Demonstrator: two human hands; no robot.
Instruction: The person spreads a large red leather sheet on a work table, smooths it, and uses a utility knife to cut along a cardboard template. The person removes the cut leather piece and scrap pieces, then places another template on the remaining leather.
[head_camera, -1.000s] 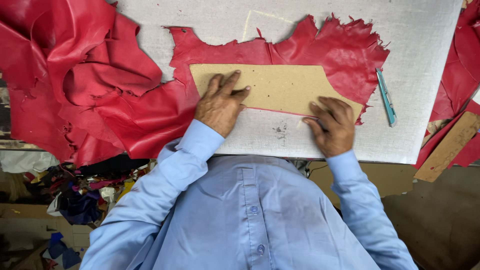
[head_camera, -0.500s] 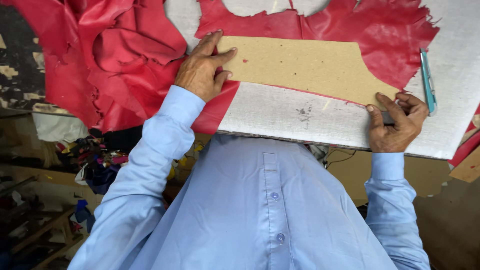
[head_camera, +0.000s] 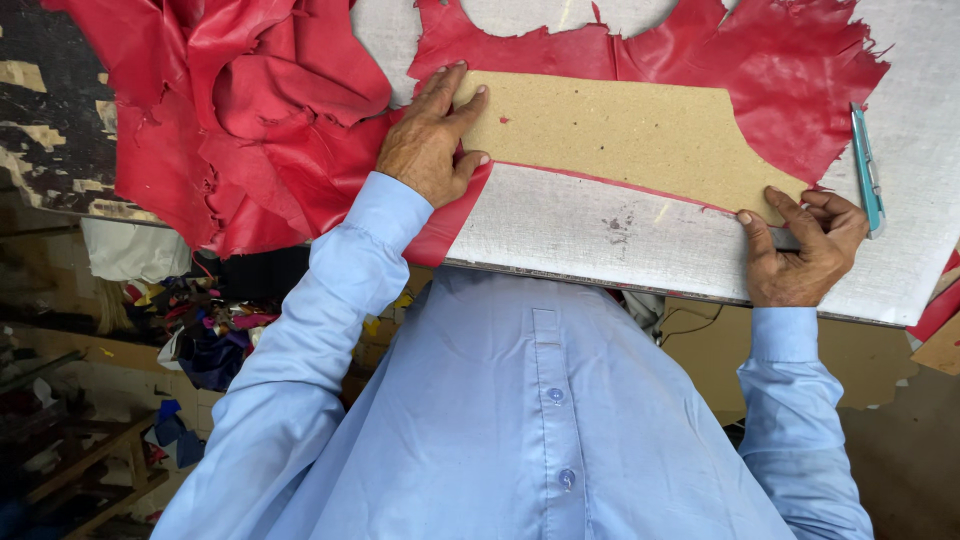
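Observation:
A tan cardboard template (head_camera: 620, 130) lies on a sheet of red leather (head_camera: 790, 70) spread over a grey-white cutting board (head_camera: 600, 235). My left hand (head_camera: 432, 140) presses flat on the template's left end, fingers spread. My right hand (head_camera: 805, 245) is at the template's lower right corner, its fingers closed around a small grey blade (head_camera: 786, 240) that touches the template's edge. A thin strip of red leather shows along the template's lower edge. Both arms wear light blue sleeves.
A teal utility knife (head_camera: 866, 170) lies on the board just right of the leather. More red leather (head_camera: 250, 110) is bunched up at the board's left end and hangs over it. Coloured scraps (head_camera: 205, 330) lie on the floor at lower left.
My right hand has slid right along the template's lower edge to its right corner. My left hand stays pressed on the left end. The view has shifted closer.

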